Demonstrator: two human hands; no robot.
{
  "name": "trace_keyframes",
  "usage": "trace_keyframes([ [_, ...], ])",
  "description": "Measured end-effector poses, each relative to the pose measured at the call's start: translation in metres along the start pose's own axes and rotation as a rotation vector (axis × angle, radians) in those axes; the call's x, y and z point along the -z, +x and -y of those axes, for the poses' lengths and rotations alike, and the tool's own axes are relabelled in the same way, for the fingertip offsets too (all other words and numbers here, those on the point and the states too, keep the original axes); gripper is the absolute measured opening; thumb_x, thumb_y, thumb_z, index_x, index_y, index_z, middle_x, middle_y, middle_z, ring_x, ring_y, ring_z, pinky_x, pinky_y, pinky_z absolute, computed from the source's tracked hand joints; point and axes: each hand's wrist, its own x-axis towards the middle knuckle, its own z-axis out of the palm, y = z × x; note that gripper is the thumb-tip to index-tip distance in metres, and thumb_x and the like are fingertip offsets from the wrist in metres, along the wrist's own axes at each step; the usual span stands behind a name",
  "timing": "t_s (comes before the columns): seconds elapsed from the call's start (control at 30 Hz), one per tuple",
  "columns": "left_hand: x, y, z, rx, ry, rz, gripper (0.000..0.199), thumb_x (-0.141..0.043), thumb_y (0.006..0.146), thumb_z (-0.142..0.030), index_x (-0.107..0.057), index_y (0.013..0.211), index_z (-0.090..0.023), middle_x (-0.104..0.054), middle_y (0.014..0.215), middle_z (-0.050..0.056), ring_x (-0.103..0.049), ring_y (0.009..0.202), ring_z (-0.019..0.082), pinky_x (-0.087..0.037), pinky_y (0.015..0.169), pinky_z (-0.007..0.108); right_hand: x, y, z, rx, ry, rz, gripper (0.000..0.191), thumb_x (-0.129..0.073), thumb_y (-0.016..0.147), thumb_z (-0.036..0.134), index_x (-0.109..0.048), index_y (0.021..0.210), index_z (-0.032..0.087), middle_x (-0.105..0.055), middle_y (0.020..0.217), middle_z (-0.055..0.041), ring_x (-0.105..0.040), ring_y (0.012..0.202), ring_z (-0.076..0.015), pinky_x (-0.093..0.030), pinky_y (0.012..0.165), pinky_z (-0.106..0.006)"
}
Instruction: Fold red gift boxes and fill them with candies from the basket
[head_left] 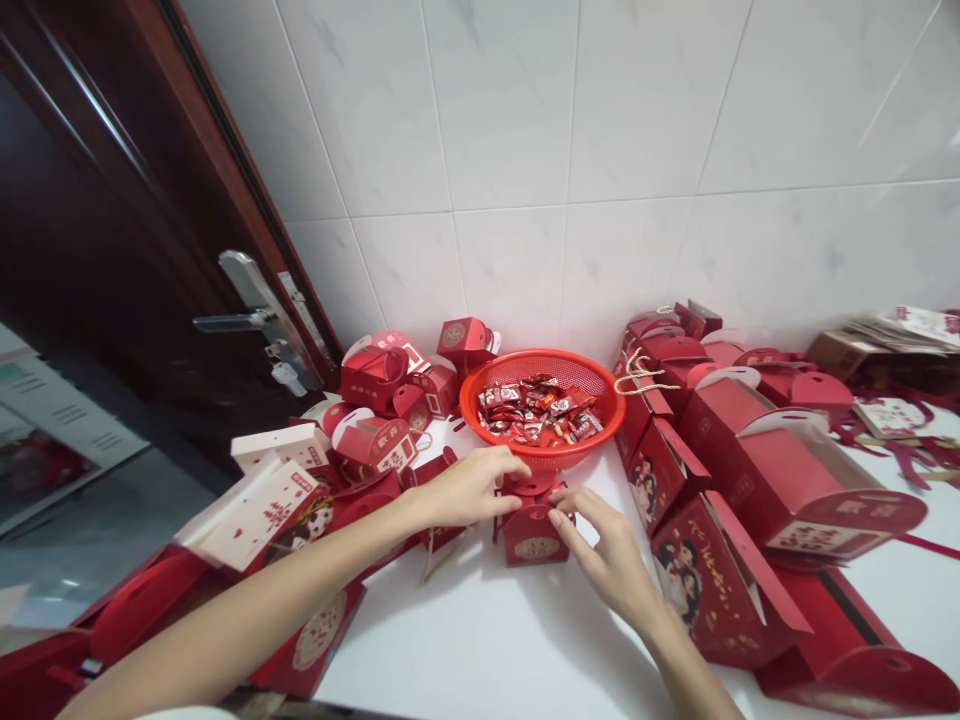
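Midway between the near and back edges of the white table (450, 640), a small red box (529, 530) sits just in front of a red basket (540, 453), with both hands at its top. The left hand (474, 487) is half curled, thumb and fingers at the box's upper left; can't tell if it's gripping or just steadying. The right hand (607, 552) is narrow, thumb and forefinger pinching a flap at the upper right. My read: this is the flap-fiddling step, top not fully done up. The next move probably calls for a light touch, lining up the tabs without squeezing hard, since thin card likely creases easily. Material-wise, the box looks like smooth card with a pale oval emblem on the front. The basket is round plastic mesh with a thick rim, full of shiny, crinkly wrapped sweets (536, 405). Round-topped boxes (373, 380) crowd the left edge, near a crisp cream box (262, 515). Off to the right there's a slanted photo-printed box (720, 585), plus twine handles (645, 375) that look pretty rough next to all that slick card.
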Motion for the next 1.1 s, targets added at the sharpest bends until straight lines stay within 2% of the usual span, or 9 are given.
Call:
trace_keyframes([
  [0.07, -0.001, 0.001, -0.002, -0.037, 0.030, 0.025, 0.022, -0.054, 0.094, -0.024, -0.071, 0.105, -0.016, -0.071, 0.103, 0.008, -0.066, 0.094, 0.021, -0.048, 0.086, 0.031, -0.003, 0.001, -0.004, -0.004, -0.012, -0.057, 0.019, -0.053, 0.098, 0.034, -0.061, 0.086, 0.021, -0.070, 0.099, -0.0080, -0.066, 0.094, -0.0226, -0.051, 0.081, -0.032],
  [0.17, 0.000, 0.001, -0.006, -0.045, 0.076, 0.083, 0.030, -0.046, 0.099, -0.028, -0.072, 0.107, -0.016, -0.070, 0.103, 0.009, -0.065, 0.096, 0.021, -0.046, 0.088, 0.032, -0.010, 0.000, -0.015, -0.058, -0.013, -0.112, 0.016, -0.057, 0.094, 0.035, -0.062, 0.101, 0.021, -0.069, 0.106, -0.0088, -0.065, 0.103, -0.0250, -0.052, 0.088, -0.037],
  [0.37, 0.002, 0.006, -0.013, 0.100, 0.230, 0.158, 0.032, -0.066, 0.086, -0.034, -0.066, 0.114, -0.017, -0.063, 0.111, 0.011, -0.061, 0.103, 0.028, -0.046, 0.084, 0.034, -0.020, -0.002, -0.037, -0.289, 0.102, -0.094, 0.054, -0.059, 0.088, 0.048, -0.050, 0.134, 0.021, -0.058, 0.139, -0.0143, -0.055, 0.130, -0.0301, -0.046, 0.106, -0.048],
  [0.47, 0.001, 0.011, -0.013, 0.161, 0.176, 0.196, 0.035, -0.068, 0.083, -0.032, -0.061, 0.113, -0.016, -0.061, 0.114, 0.011, -0.058, 0.105, 0.028, -0.046, 0.084, 0.033, -0.021, -0.002, -0.041, -0.336, 0.196, -0.055, 0.065, -0.062, 0.085, 0.048, -0.044, 0.141, 0.021, -0.050, 0.149, -0.0148, -0.047, 0.139, -0.0305, -0.039, 0.114, -0.050],
  [0.57, 0.001, 0.017, -0.012, 0.256, 0.097, 0.256, 0.040, -0.071, 0.079, -0.032, -0.055, 0.111, -0.016, -0.061, 0.111, 0.009, -0.059, 0.100, 0.026, -0.045, 0.079, 0.031, -0.019, -0.001, -0.039, -0.318, 0.291, -0.020, 0.061, -0.063, 0.084, 0.045, -0.046, 0.138, 0.022, -0.058, 0.140, -0.0145, -0.055, 0.131, -0.0280, -0.046, 0.108, -0.046],
  [0.67, 0.003, 0.021, -0.011, 0.298, 0.057, 0.315, 0.040, -0.072, 0.078, -0.032, -0.052, 0.110, -0.017, -0.061, 0.103, 0.006, -0.058, 0.092, 0.023, -0.042, 0.072, 0.028, -0.015, 0.001, -0.033, -0.341, 0.257, -0.068, 0.057, -0.067, 0.080, 0.045, -0.053, 0.129, 0.021, -0.068, 0.108, -0.0107, -0.067, 0.104, -0.0254, -0.056, 0.088, -0.039],
  [0.83, 0.005, 0.021, -0.013, 0.286, 0.039, 0.359, 0.029, -0.068, 0.082, -0.032, -0.055, 0.104, -0.019, -0.058, 0.095, 0.002, -0.055, 0.085, 0.019, -0.040, 0.069, 0.026, -0.006, 0.005, -0.023, -0.346, 0.242, -0.169, 0.047, -0.073, 0.072, 0.039, -0.061, 0.112, 0.019, -0.055, 0.067, 0.0033, -0.059, 0.065, -0.0176, -0.052, 0.062, -0.028],
  [0.93, 0.003, 0.020, -0.012, 0.292, 0.035, 0.337, 0.031, -0.069, 0.081, -0.033, -0.057, 0.106, -0.019, -0.058, 0.098, 0.003, -0.056, 0.088, 0.020, -0.042, 0.072, 0.026, 0.001, 0.008, -0.014, -0.284, 0.343, -0.196, 0.039, -0.073, 0.075, 0.034, -0.062, 0.109, 0.018, -0.056, 0.066, 0.0035, -0.058, 0.063, -0.0156, -0.050, 0.065, -0.028],
  [1.1, 0.001, 0.019, -0.013, 0.347, 0.014, 0.285, 0.035, -0.072, 0.077, -0.033, -0.061, 0.107, -0.019, -0.060, 0.106, 0.006, -0.058, 0.098, 0.024, -0.045, 0.077, 0.028, 0.015, 0.009, 0.009, -0.214, 0.427, -0.270, 0.028, -0.072, 0.082, 0.033, -0.065, 0.106, 0.020, -0.067, 0.084, -0.0027, -0.063, 0.078, -0.0167, -0.052, 0.072, -0.028],
])
